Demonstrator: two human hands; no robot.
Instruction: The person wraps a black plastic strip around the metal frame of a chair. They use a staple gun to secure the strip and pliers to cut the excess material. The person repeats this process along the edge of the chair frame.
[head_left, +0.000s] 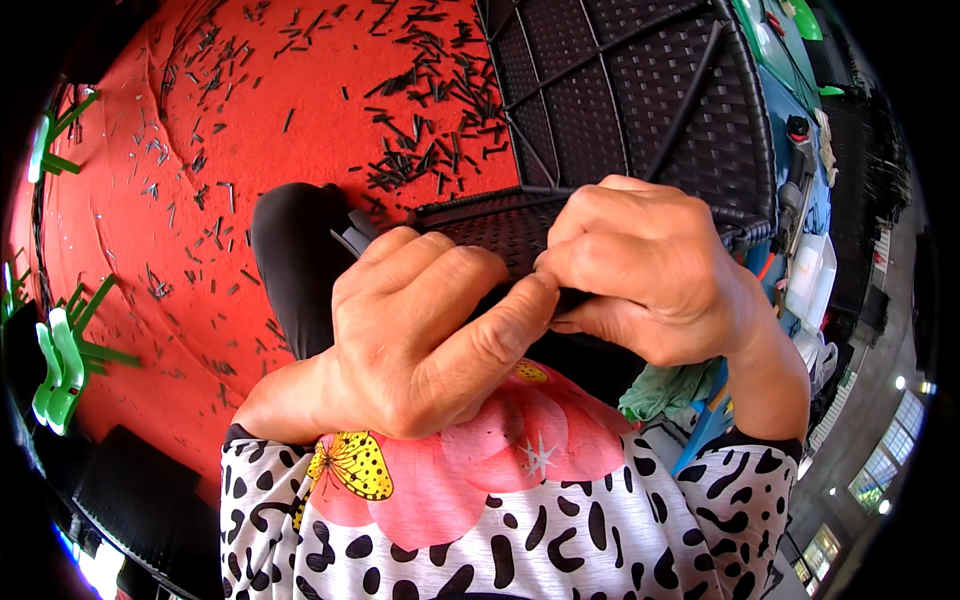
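Observation:
My left hand is closed, thumb stretched toward the right. Past its knuckles sticks out the end of a flat dark strip, which it appears to grip. At the left thumb's tip, my right hand is closed in a pinch, fingers bent. Whatever lies between the right fingertips is hidden, with only something dark showing there. Just beyond both hands stands a dark brown woven wicker furniture piece with a thin bar frame. Its lower woven part runs behind my fingers.
Short black strip offcuts lie scattered over the red floor. Green-legged plastic stools or chairs stand at the left. On the right, a blue surface carries a power tool and a white container. Green cloth lies nearby.

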